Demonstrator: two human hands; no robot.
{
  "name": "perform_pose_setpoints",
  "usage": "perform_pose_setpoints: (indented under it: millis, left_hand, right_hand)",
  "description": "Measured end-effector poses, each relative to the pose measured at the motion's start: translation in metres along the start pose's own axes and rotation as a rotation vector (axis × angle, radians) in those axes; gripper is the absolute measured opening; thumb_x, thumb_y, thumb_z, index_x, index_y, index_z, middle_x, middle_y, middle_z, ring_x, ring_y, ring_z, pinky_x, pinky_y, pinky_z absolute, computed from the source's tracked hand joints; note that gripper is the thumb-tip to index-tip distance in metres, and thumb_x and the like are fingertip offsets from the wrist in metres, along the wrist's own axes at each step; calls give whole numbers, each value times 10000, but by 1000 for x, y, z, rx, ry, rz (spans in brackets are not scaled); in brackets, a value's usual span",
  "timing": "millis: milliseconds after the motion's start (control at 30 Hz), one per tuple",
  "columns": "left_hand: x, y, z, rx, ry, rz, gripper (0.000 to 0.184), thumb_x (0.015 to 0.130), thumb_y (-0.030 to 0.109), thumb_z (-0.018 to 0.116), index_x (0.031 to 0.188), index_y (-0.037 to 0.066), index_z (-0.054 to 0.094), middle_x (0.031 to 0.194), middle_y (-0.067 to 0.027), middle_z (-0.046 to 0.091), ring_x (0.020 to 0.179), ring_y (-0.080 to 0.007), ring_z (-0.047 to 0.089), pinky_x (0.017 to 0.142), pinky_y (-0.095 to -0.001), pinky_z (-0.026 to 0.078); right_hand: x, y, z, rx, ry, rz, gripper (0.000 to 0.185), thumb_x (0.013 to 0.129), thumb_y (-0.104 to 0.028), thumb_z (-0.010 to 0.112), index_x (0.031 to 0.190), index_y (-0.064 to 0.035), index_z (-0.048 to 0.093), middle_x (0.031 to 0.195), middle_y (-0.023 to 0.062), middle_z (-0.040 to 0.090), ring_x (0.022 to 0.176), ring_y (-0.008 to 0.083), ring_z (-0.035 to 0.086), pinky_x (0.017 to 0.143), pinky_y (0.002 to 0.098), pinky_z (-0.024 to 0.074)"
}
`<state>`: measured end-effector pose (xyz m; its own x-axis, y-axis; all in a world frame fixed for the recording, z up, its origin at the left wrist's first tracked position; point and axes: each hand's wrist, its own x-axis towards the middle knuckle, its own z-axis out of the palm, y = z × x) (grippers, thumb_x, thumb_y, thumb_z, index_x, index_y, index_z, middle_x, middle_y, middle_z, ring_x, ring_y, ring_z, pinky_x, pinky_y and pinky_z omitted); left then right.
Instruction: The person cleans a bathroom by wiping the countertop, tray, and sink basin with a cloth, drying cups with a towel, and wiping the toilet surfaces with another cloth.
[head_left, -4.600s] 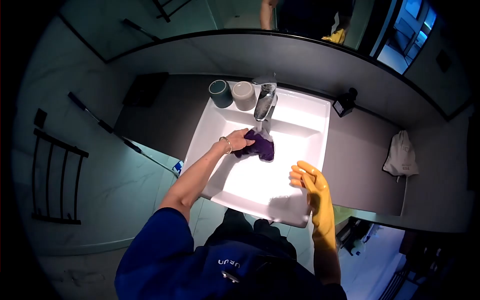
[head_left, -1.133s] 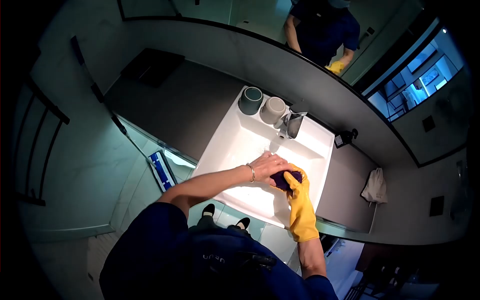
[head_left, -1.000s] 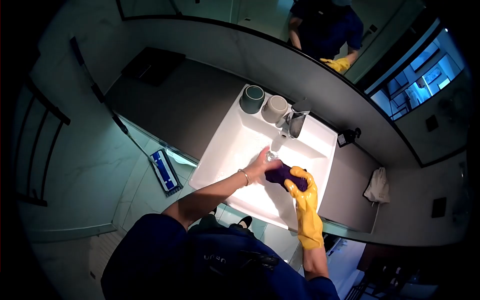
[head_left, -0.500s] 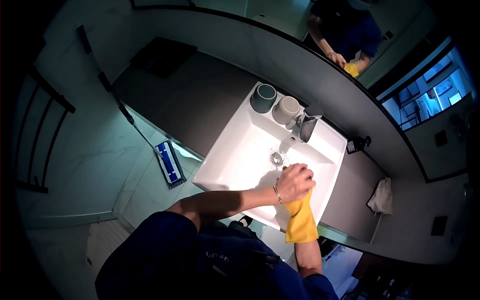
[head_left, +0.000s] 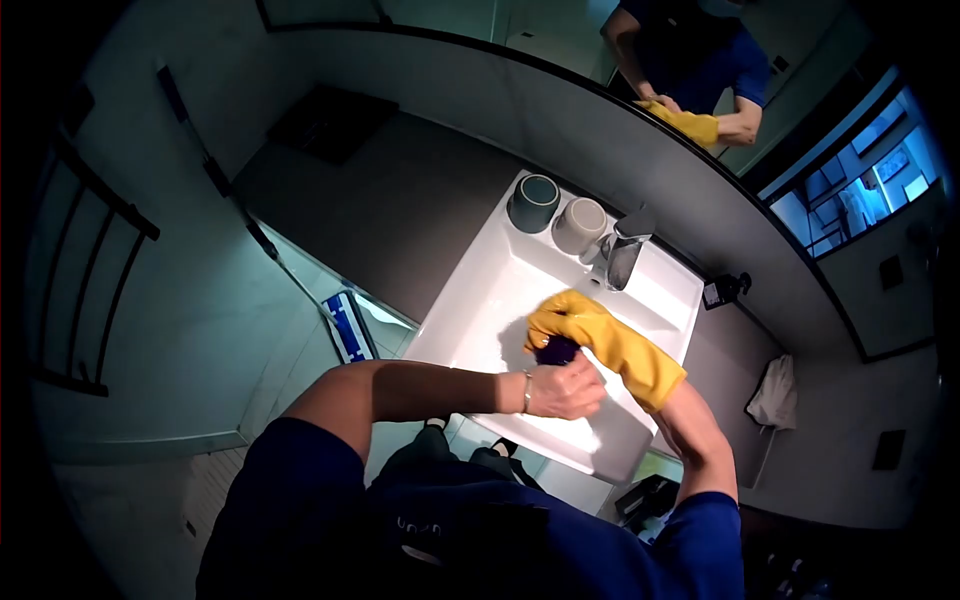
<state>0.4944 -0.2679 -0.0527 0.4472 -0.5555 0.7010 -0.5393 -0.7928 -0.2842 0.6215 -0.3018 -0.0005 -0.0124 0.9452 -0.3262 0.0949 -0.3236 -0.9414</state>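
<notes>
My right hand (head_left: 568, 318), in a yellow rubber glove, is over the white sink (head_left: 470, 330). Its fingers curl around a small dark purple object (head_left: 557, 350) whose kind I cannot make out. Bare and wearing a bracelet, my left hand (head_left: 565, 388) is closed against the near side of that object. The two hands partly cover it and hide the drain. At the back of the basin, a green-grey cup (head_left: 534, 203) and a beige cup (head_left: 579, 226) stand upside down beside the metal faucet (head_left: 627, 250).
A dark countertop (head_left: 400, 210) surrounds the sink. On its right are a dark pump bottle (head_left: 726, 290) and a whitish cloth bag (head_left: 772, 392). A flat mop (head_left: 348, 328) leans at the left, near a wall rack (head_left: 90, 270). A mirror (head_left: 560, 30) runs along the back.
My right gloved hand has moved up from under my left hand, and the dark purple object now shows between them. My left hand has moved slightly down and toward me.
</notes>
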Motion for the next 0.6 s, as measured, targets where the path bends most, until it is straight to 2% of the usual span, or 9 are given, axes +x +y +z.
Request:
perform_pose_setpoints:
  millis: [100, 233, 300, 333, 367, 433, 500, 533, 600]
  left_hand:
    - [-30, -28, -16, 208, -196, 98, 169, 774, 233, 543, 703, 80, 536, 737, -83, 500, 729, -240, 577, 673, -397, 491]
    - [-68, -80, -9, 317, -396, 126, 147, 782, 226, 550, 773, 91, 608, 785, -51, 587, 700, -202, 581, 654, -344, 477]
    - [-82, -98, 16, 309, -767, 100, 167, 788, 225, 551, 825, 91, 643, 826, -24, 621, 716, -176, 583, 657, -311, 464]
    - [-82, -108, 23, 282, -716, 117, 216, 788, 229, 556, 896, 79, 668, 863, -15, 642, 778, -166, 603, 685, -319, 474]
    - [-94, -114, 49, 259, -615, 112, 147, 739, 179, 573, 691, 118, 698, 700, 8, 661, 633, -163, 626, 600, -349, 466]
    - [-70, -130, 42, 263, -267, 478, 186, 751, 188, 563, 822, 102, 711, 813, 1, 684, 740, -153, 645, 661, -333, 497]
    - [-84, -90, 83, 184, -509, 209, 273, 763, 205, 549, 958, 80, 693, 986, -15, 676, 928, -146, 627, 767, -316, 497]
    - [-77, -68, 73, 100, -626, 100, 229, 760, 206, 541, 912, 106, 679, 994, -5, 651, 987, -144, 582, 806, -300, 466]
    - [-44, -58, 24, -17, -108, 221, 165, 736, 186, 561, 877, 119, 613, 793, -5, 568, 839, -145, 574, 857, -323, 443]
  right_hand:
    - [42, -34, 13, -380, 92, 35, 310, 809, -308, 605, 664, -36, 640, 651, 48, 628, 649, 163, 596, 658, 298, 467]
    - [96, -66, 6, -581, 190, -142, 237, 832, -237, 587, 727, -42, 672, 680, 73, 661, 653, 192, 621, 660, 310, 479]
    - [104, -83, -1, -580, 245, -110, 214, 810, -226, 596, 755, -33, 671, 684, 100, 660, 645, 225, 623, 644, 328, 487]
    - [110, -83, -7, -660, 265, -138, 211, 807, -217, 586, 751, -30, 665, 688, 111, 658, 652, 233, 626, 641, 333, 487]
    - [115, -80, -12, -747, 285, -165, 207, 803, -208, 576, 747, -27, 660, 692, 121, 656, 659, 241, 630, 639, 337, 486]
    - [117, -61, -12, -920, 395, -237, 217, 802, -207, 560, 738, -21, 652, 695, 134, 654, 661, 250, 632, 635, 346, 485]
    - [103, -40, -14, -1059, 547, -295, 244, 803, -221, 543, 731, -11, 643, 694, 160, 646, 652, 271, 629, 623, 370, 478]
    - [82, -25, -14, -1028, 585, -269, 261, 806, -236, 541, 733, -7, 643, 692, 172, 641, 640, 283, 624, 615, 386, 472]
    - [25, 4, -9, -561, 778, -65, 290, 820, -254, 546, 724, 0, 647, 645, 133, 628, 551, 245, 572, 578, 368, 452]
